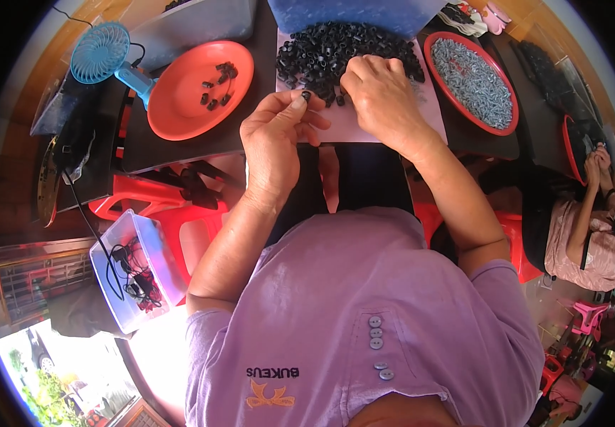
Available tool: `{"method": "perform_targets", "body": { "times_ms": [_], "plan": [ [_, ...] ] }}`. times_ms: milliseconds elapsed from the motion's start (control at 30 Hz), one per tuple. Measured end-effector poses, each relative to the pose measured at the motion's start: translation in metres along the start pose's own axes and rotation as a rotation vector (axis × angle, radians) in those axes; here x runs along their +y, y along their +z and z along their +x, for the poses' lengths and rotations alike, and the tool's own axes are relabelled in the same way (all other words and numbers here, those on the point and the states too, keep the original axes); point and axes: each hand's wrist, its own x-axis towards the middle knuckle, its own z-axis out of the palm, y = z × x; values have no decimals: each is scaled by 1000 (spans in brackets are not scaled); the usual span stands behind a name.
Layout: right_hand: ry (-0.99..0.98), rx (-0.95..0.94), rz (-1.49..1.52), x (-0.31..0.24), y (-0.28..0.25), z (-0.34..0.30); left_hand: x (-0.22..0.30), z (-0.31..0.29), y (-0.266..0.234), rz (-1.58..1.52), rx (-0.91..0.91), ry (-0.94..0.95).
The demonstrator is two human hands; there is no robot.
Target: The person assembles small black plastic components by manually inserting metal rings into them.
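Between the thumb and forefinger of my left hand (279, 132) is a small black plastic part (306, 95), held over the near edge of a pale board (432, 124). My right hand (382, 96) reaches into a heap of small black tube-shaped parts (314, 57) on that board. Its fingertips are bent down among the parts, and whether they pinch one is hidden. Left of the heap, a red plate (169, 117) carries several black pieces (213, 104). On the right stands a red tray (489, 128) full of grey metal screws (472, 84).
A blue bin (357, 13) stands behind the heap, and a blue fan (101, 53) by the red plate. Below the table's left side is a clear box (119, 285) with cables, beside a red stool (193, 235). Another person (589, 235) sits at the right.
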Motion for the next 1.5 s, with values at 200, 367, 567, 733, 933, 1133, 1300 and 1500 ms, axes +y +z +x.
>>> {"method": "perform_targets", "body": {
  "times_ms": [200,367,567,733,933,1133,1300,1500],
  "plan": [
    [-30,-47,10,-7,-4,2,-3,2,0,-7,-4,-3],
    [3,-11,-9,-9,1,-1,-1,2,2,-9,15,2],
    [84,216,526,-10,-18,-3,-6,2,6,182,-82,20],
    [222,183,971,-10,-20,-3,-12,0,16,203,-86,-53],
    [255,85,1082,0,-22,0,-14,6,13,262,-112,-33],
    [256,-54,1305,-2,-16,-1,-11,-6,9,350,-57,-38],
    [227,-141,1297,19,-13,-7,-24,-3,8,195,-112,36],
    [235,-199,1244,46,7,-14,-55,17,15,299,-60,211]
  ]
}}
